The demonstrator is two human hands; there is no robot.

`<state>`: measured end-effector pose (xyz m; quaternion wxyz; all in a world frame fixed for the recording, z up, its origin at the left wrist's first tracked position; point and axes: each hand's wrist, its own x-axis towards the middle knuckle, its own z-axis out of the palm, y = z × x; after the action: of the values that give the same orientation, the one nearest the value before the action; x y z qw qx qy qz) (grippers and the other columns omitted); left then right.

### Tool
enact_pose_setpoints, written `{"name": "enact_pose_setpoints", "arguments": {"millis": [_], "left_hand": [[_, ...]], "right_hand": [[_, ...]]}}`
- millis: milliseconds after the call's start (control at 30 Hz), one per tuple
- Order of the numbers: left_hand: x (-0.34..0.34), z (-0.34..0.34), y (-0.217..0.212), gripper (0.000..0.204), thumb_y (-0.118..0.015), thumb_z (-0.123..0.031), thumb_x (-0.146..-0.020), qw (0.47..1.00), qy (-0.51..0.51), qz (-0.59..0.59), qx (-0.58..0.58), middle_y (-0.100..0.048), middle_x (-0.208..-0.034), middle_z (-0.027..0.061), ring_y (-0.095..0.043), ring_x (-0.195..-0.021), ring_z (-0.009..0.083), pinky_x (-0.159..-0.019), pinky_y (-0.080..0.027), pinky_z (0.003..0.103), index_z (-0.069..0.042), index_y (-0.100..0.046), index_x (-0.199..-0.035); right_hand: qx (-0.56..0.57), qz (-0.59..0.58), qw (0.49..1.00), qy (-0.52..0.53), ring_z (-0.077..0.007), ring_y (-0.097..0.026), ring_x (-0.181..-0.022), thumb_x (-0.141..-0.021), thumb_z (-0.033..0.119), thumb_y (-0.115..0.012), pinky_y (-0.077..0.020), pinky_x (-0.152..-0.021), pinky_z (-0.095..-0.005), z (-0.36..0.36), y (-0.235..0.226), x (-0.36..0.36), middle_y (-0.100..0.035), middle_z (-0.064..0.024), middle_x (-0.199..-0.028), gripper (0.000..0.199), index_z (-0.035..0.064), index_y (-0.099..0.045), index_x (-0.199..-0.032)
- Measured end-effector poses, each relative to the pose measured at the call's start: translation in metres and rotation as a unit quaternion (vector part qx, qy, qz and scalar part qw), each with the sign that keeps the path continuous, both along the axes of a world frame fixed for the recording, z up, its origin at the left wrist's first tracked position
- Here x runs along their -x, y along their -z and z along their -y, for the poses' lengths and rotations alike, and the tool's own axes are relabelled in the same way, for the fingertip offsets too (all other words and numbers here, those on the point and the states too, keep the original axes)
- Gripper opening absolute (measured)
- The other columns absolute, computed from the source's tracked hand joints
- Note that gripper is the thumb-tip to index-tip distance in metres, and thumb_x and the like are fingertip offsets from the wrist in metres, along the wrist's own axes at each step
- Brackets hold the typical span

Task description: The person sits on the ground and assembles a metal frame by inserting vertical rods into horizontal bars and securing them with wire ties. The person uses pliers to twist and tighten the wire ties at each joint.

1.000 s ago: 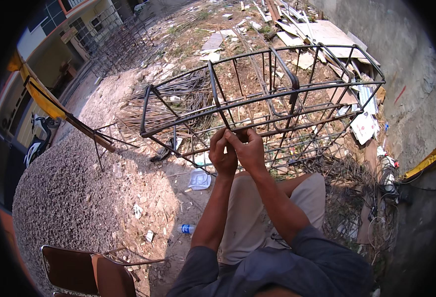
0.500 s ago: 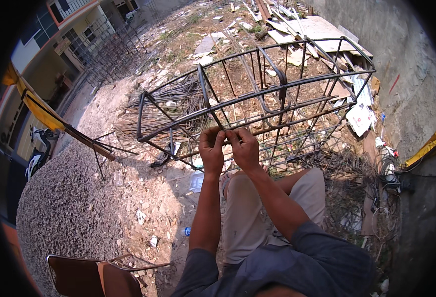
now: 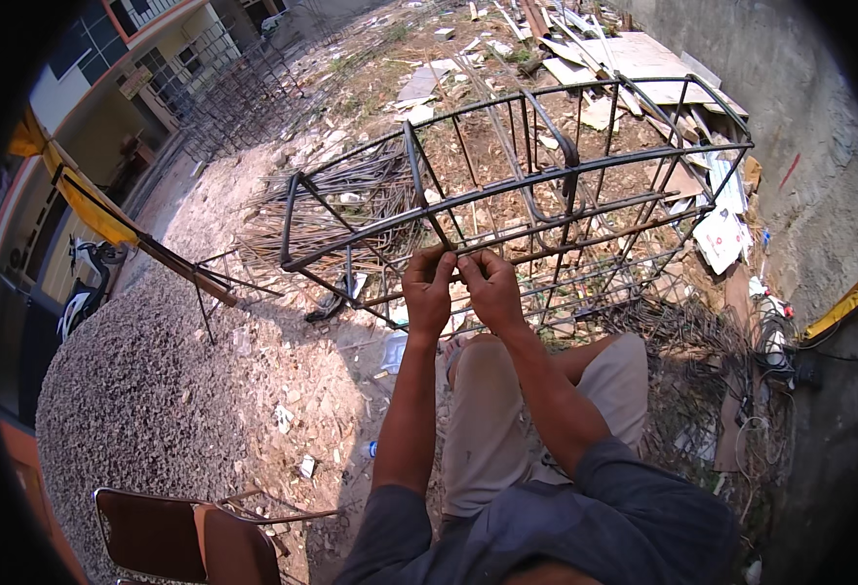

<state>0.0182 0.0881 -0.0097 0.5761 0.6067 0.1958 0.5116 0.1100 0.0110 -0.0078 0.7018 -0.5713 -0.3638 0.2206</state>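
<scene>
A long cage of dark steel reinforcing bars (image 3: 495, 188) stands in front of me, with rectangular stirrups (image 3: 416, 166) spaced along it. At its near lower bar, close to the foot of one stirrup, my left hand (image 3: 428, 295) is closed, thumb and fingers pinched together. My right hand (image 3: 493, 292) is closed in a pinch right beside it, the fingertips almost meeting. Both hands are at the bar joint. Whatever lies between the fingertips is hidden or too thin to make out.
A pile of loose rods (image 3: 341, 200) lies behind the cage's left end. Gravel is heaped (image 3: 141, 390) on the left, near a brown chair (image 3: 151, 536). Boards and scrap (image 3: 643, 63) lie at the back right, beside a concrete wall (image 3: 809, 127). A yellow tarp (image 3: 88, 210) hangs at left.
The whole scene has shifted slightly right in the picture. Both hands stay pinched at the same bar joint, with the fingers moved only a little.
</scene>
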Motion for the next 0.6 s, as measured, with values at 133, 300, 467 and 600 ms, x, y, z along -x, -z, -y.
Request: {"name": "enact_pose_setpoints", "arguments": {"millis": [133,300,467,600], "left_hand": [[0.001,-0.003,0.0,0.015,-0.067,-0.009,-0.099,1.0,0.017,0.013,0.016,-0.069,-0.095,0.0039,-0.064,-0.085,0.0094,-0.073,-0.054,0.026,0.0,-0.064,-0.11],[0.006,-0.008,-0.01,0.011,-0.067,-0.009,-0.099,0.995,0.071,0.0,0.073,-0.066,-0.089,0.0015,-0.061,-0.078,0.0066,-0.068,-0.051,0.023,-0.002,-0.063,-0.108],[0.008,-0.009,-0.007,0.01,-0.067,-0.008,-0.098,0.991,0.073,0.011,0.111,-0.067,-0.091,0.0017,-0.061,-0.08,0.0067,-0.07,-0.051,0.022,-0.003,-0.064,-0.107],[0.005,-0.012,-0.003,0.01,-0.068,-0.008,-0.098,0.997,0.046,0.026,0.05,-0.068,-0.096,0.0018,-0.062,-0.086,0.0075,-0.078,-0.051,0.025,-0.004,-0.065,-0.106]], "right_hand": [[-0.039,-0.372,0.913,-0.165,-0.0042,-0.043,-0.053,-0.101,0.022,-0.061,-0.0326,-0.043,-0.0232,-0.005,0.002,-0.001,-0.051,0.0034,-0.065,0.021,0.0064,-0.063,-0.087],[-0.067,-0.622,0.714,-0.313,-0.0052,-0.038,-0.05,-0.105,0.025,-0.054,-0.0299,-0.039,-0.0195,-0.013,0.009,-0.005,-0.045,0.0057,-0.066,0.022,0.012,-0.058,-0.088],[-0.095,-0.693,0.603,-0.384,-0.0056,-0.039,-0.053,-0.107,0.026,-0.051,-0.034,-0.042,-0.0197,-0.014,0.013,-0.005,-0.043,0.007,-0.066,0.023,0.0133,-0.058,-0.09],[-0.016,-0.551,0.793,-0.26,-0.006,-0.045,-0.055,-0.106,0.033,-0.055,-0.042,-0.049,-0.0216,0.013,0.001,0.011,-0.052,0.005,-0.07,0.023,0.0106,-0.061,-0.102]]}}
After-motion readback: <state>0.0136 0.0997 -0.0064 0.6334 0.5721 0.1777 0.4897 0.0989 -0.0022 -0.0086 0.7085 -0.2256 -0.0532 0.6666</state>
